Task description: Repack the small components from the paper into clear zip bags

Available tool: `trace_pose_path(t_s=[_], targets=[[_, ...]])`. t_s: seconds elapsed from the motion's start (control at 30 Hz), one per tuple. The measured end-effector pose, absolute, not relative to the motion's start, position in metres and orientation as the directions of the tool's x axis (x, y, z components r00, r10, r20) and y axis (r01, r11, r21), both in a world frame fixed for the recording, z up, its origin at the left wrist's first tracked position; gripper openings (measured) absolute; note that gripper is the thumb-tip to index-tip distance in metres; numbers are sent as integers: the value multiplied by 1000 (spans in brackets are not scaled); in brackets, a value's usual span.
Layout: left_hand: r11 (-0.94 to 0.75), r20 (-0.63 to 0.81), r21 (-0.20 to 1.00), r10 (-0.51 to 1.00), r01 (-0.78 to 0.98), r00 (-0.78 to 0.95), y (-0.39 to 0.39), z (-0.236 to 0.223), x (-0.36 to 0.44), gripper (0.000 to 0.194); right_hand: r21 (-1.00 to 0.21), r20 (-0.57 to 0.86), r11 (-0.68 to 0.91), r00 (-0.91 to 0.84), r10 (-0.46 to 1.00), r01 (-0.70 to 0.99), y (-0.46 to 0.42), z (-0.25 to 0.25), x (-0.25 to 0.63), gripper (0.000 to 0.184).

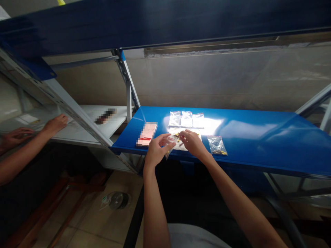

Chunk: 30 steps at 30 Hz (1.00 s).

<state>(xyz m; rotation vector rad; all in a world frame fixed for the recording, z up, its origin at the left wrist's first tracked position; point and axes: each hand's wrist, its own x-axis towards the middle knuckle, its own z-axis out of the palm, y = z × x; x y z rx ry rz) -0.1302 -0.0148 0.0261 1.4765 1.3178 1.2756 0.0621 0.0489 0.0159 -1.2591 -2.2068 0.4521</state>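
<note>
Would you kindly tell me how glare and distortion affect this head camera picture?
In the head view, bright glare washes out the blue metal shelf beside the clear plastic bags; wide-angle distortion slants the white steel upright at left.

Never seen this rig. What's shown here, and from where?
No machine here: these are a person's two bare hands, seen from a camera on their head. The left hand and right hand sit close together over a white sheet scattered with small yellow and dark pieces on a blue metal shelf. Three clear plastic bags lie behind it, a bag of small pieces to the right. What the hands hold is too small to tell. Another person's hands rest on a white shelf at left.
</note>
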Motion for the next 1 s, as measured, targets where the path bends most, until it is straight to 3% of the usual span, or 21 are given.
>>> trace_pose_path(t_s=[0.07, 0.13, 0.27, 0.4, 0.57, 0.73, 0.83, 1.0], targets=[[-160, 180, 965, 981, 205, -78, -14, 29, -126, 55, -748, 283, 460, -396, 873, 479, 38, 25, 68, 12], [-155, 176, 976, 975, 151, -137, -13, 31, -120, 60, -894, 254, 388, -458, 852, 225, 25, 35, 74, 25], [-188, 187, 982, 938, 23, -291, -8, 35, -104, 60, -960, 235, 278, -569, 788, -12, 8, 49, 75, 62], [-186, 152, 979, 938, -82, -311, -7, 38, -89, 59, -963, 262, 258, -507, 821, -80, 6, 53, 64, 51], [-133, 99, 968, 982, -211, -163, -10, 42, -90, 54, -970, 238, 196, -421, 875, -141, 7, 49, 65, 42], [-97, 80, 990, 984, -105, -160, -13, 42, -104, 39, -973, 215, 151, -447, 868, -175, 6, 43, 80, 45], [-114, 105, 993, 978, -40, -183, -15, 43, -106, 34, -980, 194, 146, -476, 858, -138, 4, 42, 84, 35], [-89, 95, 994, 990, 60, -102, -18, 49, -102, 35, -970, 242, 216, -377, 894, -109, 3, 45, 84, 30]])
